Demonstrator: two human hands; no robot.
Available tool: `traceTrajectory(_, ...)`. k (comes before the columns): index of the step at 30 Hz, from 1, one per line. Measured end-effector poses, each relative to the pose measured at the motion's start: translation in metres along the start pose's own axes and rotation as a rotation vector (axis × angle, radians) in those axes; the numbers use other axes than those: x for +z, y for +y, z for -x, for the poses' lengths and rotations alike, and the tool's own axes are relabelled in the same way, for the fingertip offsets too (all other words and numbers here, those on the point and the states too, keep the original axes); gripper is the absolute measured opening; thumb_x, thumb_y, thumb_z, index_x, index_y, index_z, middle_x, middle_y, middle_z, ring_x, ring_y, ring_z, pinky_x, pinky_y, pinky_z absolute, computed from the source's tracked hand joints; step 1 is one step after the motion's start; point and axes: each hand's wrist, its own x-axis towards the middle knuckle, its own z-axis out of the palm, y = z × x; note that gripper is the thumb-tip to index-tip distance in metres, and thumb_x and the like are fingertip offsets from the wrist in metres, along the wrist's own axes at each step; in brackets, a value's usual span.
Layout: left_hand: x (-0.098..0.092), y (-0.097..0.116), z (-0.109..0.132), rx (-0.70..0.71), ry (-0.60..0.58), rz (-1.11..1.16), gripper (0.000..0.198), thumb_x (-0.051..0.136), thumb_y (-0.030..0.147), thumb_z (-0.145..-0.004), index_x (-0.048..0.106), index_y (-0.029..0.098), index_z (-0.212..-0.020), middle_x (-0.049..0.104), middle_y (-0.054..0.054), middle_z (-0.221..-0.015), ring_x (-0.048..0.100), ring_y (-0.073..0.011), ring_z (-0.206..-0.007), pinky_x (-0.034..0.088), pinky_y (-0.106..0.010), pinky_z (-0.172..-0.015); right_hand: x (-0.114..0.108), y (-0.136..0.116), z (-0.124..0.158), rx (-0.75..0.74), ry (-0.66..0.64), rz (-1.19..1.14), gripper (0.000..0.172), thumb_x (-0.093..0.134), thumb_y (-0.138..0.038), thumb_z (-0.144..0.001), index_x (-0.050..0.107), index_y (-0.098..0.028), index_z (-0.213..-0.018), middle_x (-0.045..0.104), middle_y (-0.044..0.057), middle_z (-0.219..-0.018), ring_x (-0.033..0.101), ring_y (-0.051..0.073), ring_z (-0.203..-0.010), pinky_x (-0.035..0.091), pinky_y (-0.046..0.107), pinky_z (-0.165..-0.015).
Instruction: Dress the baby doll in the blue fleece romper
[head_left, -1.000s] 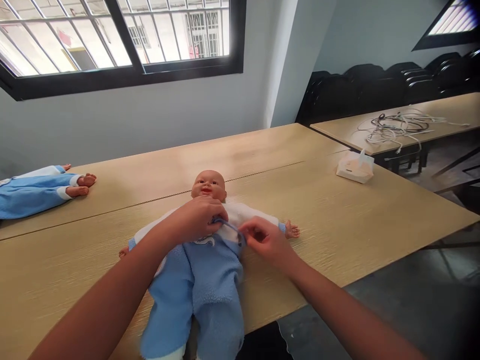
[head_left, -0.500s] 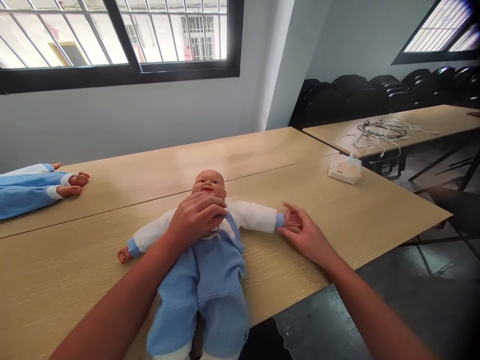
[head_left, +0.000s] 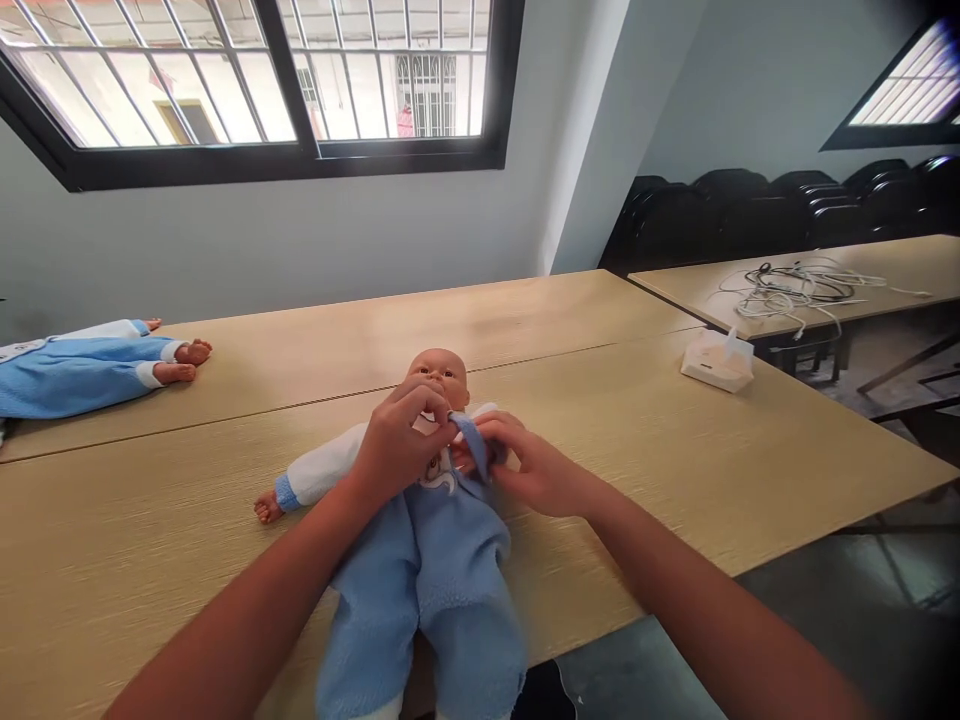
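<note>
A baby doll (head_left: pixel 442 550) in blue overalls and a white top lies on its back, its head toward the window. My left hand (head_left: pixel 405 430) is over the doll's chest below its chin, pinching the upper end of a blue shoulder strap (head_left: pixel 471 440). Beside it, my right hand (head_left: pixel 532 465) is closed around the doll's hand and sleeve end, which are bent in next to the strap; my fingers partly hide them. The doll's other arm (head_left: pixel 322 468) stretches out to the left on the table.
A second doll (head_left: pixel 82 375) in blue lies at the left on the wooden table (head_left: pixel 187 520). A white tissue box (head_left: pixel 718 362) stands to the right. Tangled cables (head_left: pixel 802 290) lie on another table, with stacked black chairs (head_left: pixel 712 215) behind.
My right hand has moved left to the chest, bringing the doll's outstretched arm inward. My left hand now lifts the strap. The view has shifted slightly.
</note>
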Motion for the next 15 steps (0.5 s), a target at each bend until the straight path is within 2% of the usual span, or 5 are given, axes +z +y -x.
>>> traceTrajectory(3, -0.002, -0.011, -0.002, 0.060, -0.157, -0.025, 0.014, 0.071, 0.011, -0.088, 0.065, 0.021, -0.080, 0.069, -0.003, -0.098, 0.067, -0.0170, -0.097, 0.055, -0.032, -0.092, -0.003, 0.007, 0.007, 0.072, 0.032, -0.308, 0.014, 0.061, -0.024, -0.094, 0.070, -0.023, -0.105, 0.065, 0.007, -0.113, 0.059, 0.026, -0.111, 0.046, 0.043, -0.101)
traceTrajectory(4, -0.004, -0.014, -0.003, 0.103, -0.210, -0.039, 0.012, 0.071, 0.013, -0.090, 0.067, 0.022, -0.082, 0.069, -0.004, -0.101, 0.067, -0.0177, -0.100, 0.054, -0.033, -0.095, -0.002, 0.010, 0.009, 0.108, 0.052, -0.398, 0.013, 0.061, -0.031, -0.097, 0.070, -0.022, -0.101, 0.065, 0.007, -0.108, 0.059, 0.025, -0.107, 0.046, 0.042, -0.100)
traceTrajectory(7, -0.013, -0.014, -0.005, 0.206, -0.333, -0.116, 0.010, 0.066, 0.017, -0.095, 0.074, 0.024, -0.095, 0.071, -0.006, -0.111, 0.066, -0.0209, -0.109, 0.053, -0.038, -0.100, 0.005, 0.017, 0.011, 0.223, 0.158, -0.588, 0.028, 0.057, -0.045, -0.103, 0.071, -0.021, -0.097, 0.065, 0.006, -0.101, 0.059, 0.023, -0.102, 0.045, 0.039, -0.098)
traceTrajectory(11, -0.023, 0.001, -0.004, 0.233, -0.508, -0.225, 0.029, 0.065, 0.016, -0.091, 0.072, 0.026, -0.117, 0.069, -0.008, -0.125, 0.062, -0.0258, -0.121, 0.049, -0.045, -0.109, 0.014, 0.020, 0.010, 0.316, 0.299, -0.743, 0.034, 0.064, -0.053, -0.098, 0.069, -0.021, -0.088, 0.067, 0.005, -0.098, 0.060, 0.023, -0.100, 0.045, 0.037, -0.098)
traceTrajectory(15, -0.018, 0.011, 0.006, 0.288, -0.508, -0.389, 0.036, 0.075, 0.036, -0.089, 0.069, 0.024, -0.122, 0.068, -0.010, -0.123, 0.063, -0.0287, -0.112, 0.050, -0.048, -0.101, 0.015, 0.017, 0.008, 0.349, 0.368, -0.787, 0.035, 0.069, -0.055, -0.093, 0.070, -0.020, -0.087, 0.068, 0.004, -0.095, 0.060, 0.022, -0.094, 0.046, 0.035, -0.094)
